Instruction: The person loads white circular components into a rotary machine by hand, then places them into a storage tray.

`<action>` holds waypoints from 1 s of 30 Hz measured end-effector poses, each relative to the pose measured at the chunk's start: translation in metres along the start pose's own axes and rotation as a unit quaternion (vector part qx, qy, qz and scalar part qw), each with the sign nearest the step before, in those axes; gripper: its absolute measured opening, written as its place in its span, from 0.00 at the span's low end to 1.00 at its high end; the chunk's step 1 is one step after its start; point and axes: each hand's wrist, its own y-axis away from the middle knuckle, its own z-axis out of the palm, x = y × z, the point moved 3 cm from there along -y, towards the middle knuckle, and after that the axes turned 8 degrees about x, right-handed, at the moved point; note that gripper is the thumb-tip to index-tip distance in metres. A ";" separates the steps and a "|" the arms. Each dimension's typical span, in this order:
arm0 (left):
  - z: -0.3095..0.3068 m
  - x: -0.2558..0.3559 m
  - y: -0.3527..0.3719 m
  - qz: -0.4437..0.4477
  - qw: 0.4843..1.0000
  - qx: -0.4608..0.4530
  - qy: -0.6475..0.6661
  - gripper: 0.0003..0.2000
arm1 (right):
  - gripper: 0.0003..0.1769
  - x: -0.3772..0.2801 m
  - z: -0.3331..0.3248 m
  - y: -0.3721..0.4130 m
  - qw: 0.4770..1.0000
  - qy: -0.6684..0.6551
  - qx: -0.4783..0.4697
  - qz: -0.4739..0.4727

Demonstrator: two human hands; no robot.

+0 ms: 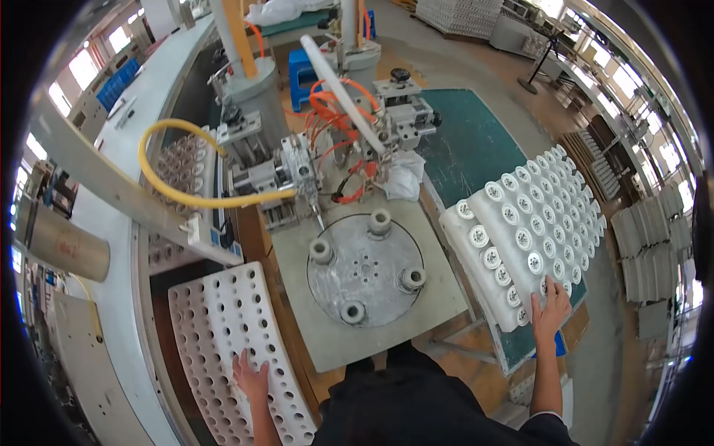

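My left hand has its fingers spread over a white foam tray full of round holes, to the left of the machine table; no object shows in it. On the right, my right hand reaches to the front edge of a stacked tray of white round bulb parts with patterned centres. Its thumb and fingers close around one white bulb part, partly covered by them. Between my hands lies a round metal turntable carrying several pale ring-shaped holders, such as the near holder.
A nozzle points down at the turntable's back left. Behind it stand machine heads with orange hoses, and a yellow hose arcs left. A green table supports the bulb trays. A blue stool stands farther back.
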 end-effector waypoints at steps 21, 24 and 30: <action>0.014 0.017 0.007 0.059 0.998 0.011 0.033 0.36 | 0.32 -0.177 0.029 -0.006 0.886 -0.401 -0.234 0.011; 0.018 0.012 0.008 0.056 0.997 0.016 0.053 0.36 | 0.30 -0.202 0.112 0.018 0.904 -0.377 -0.193 -0.066; 0.033 -0.005 0.006 0.076 0.996 0.016 0.038 0.37 | 0.37 -0.212 0.137 0.055 0.920 -0.309 -0.185 -0.157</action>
